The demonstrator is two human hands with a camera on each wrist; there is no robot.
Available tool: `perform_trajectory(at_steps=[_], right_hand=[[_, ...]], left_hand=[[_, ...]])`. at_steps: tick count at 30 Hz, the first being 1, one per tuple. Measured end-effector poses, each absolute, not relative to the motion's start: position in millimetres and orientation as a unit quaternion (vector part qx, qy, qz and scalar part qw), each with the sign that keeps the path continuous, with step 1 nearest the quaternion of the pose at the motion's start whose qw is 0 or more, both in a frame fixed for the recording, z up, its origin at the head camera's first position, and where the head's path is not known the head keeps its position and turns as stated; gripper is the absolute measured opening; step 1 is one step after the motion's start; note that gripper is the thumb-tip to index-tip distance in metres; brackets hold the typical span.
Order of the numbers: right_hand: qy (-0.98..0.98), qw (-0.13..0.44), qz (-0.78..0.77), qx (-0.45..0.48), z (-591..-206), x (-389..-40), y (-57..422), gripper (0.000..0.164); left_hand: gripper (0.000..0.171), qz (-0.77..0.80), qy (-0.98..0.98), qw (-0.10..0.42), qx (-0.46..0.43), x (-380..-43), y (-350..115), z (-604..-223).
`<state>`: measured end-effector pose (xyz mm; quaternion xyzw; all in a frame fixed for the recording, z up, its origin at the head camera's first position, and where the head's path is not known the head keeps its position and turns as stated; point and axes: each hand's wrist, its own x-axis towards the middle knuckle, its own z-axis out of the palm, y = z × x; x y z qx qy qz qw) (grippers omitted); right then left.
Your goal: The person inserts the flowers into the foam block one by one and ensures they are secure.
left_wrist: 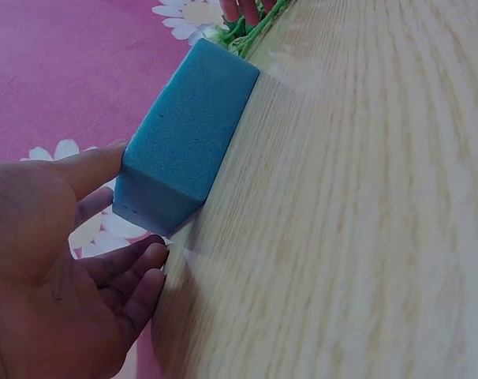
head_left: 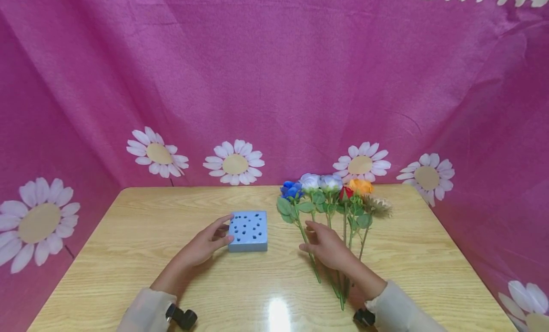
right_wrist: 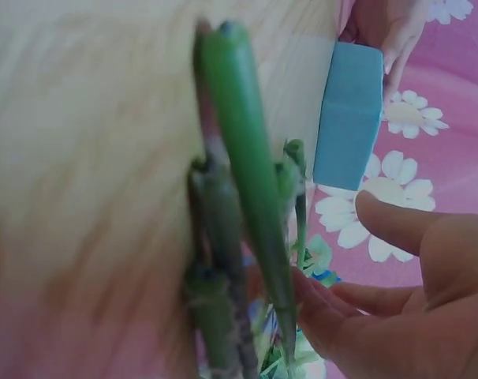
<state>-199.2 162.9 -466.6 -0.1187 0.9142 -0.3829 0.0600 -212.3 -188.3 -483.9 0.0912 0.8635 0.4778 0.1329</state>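
A light blue foam block (head_left: pixel 248 231) with several holes in its top lies on the wooden table. My left hand (head_left: pixel 204 243) is at its left side, thumb and index fingertip resting on the left edge. In the left wrist view, the thumb touches the block (left_wrist: pixel 188 118) while the other fingers are loosely bent beside it. My right hand (head_left: pixel 328 246) hovers over the stems of several artificial flowers, thumb and fingers apart. A blue flower (head_left: pixel 291 190) lies leftmost, its green stem (head_left: pixel 310 253) passing by the right fingertips. In the right wrist view, green stem ends (right_wrist: pixel 243 142) appear close up.
To the right of the blue flower lie pale lavender flowers (head_left: pixel 310 181), a red rose (head_left: pixel 345 193), an orange flower (head_left: pixel 361 186) and a brownish flower head (head_left: pixel 378 206). A pink cloth (head_left: pixel 274 84) printed with daisies encloses the table's (head_left: pixel 171 208) back and sides.
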Motion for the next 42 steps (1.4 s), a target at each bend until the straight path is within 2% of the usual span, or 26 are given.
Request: perform_trajectory(at_steps=[13,19,42], right_hand=[[0.924,0.045,-0.367,-0.100,-467.7,-207.7,158.9,0.060],[0.930,0.038,-0.348,-0.115,-468.0,-212.5,156.1,0.052],[0.928,0.052,-0.353,-0.107,-468.2,-221.8,153.2,0.040]], left_hand=[[0.065,0.485,0.860,0.131,0.090,-211.2,-189.0,-483.4],[0.065,0.481,0.863,0.127,0.093,-210.9,-189.4,-484.1],[0.064,0.478,0.864,0.124,0.097,-211.2,-188.9,-485.1]])
